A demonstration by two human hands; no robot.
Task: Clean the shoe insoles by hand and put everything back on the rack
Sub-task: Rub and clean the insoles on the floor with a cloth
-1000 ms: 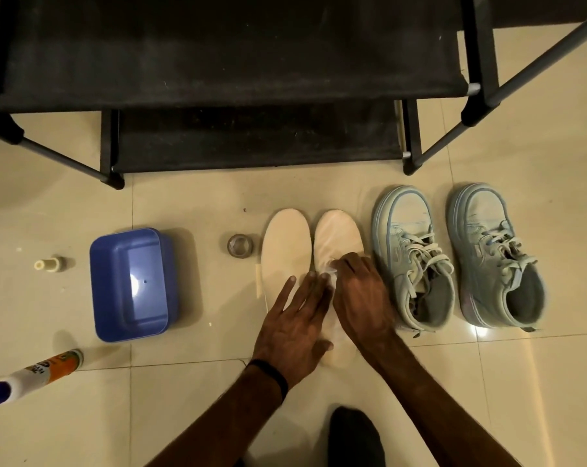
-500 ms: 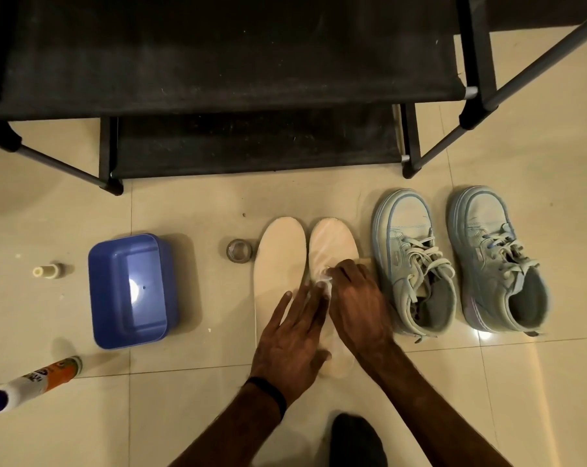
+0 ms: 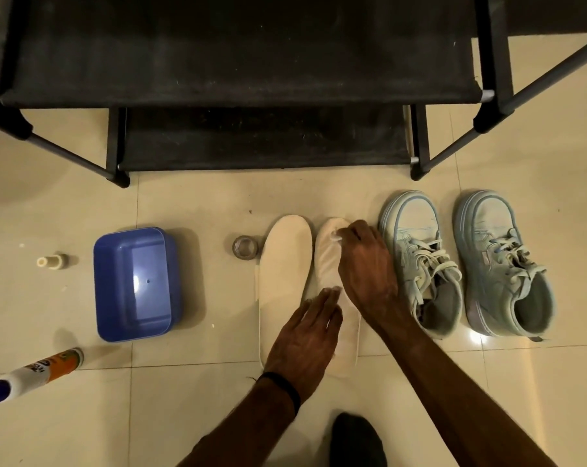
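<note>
Two cream insoles lie side by side on the tiled floor, the left insole [image 3: 283, 271] bare and the right insole [image 3: 327, 261] partly under my hands. My left hand [image 3: 307, 338] lies flat with straight fingers on the heel half of the right insole. My right hand [image 3: 366, 267] is curled over a small white wad [image 3: 335, 235] at the insole's toe end and presses it there. A pair of pale blue sneakers [image 3: 420, 261] [image 3: 500, 261] stands to the right of the insoles. The black shoe rack [image 3: 238, 82] fills the top of the view.
A blue plastic tub [image 3: 135, 281] sits left of the insoles. A small round lid [image 3: 245, 247] lies between the tub and the insoles. A small cream cap [image 3: 51, 262] and a lying spray bottle [image 3: 32, 374] are at the far left. My dark-socked foot [image 3: 356, 439] is at the bottom.
My right hand has slid with the white wad from the middle of the right insole up to its toe end. My left hand has stayed pressing the heel half.
</note>
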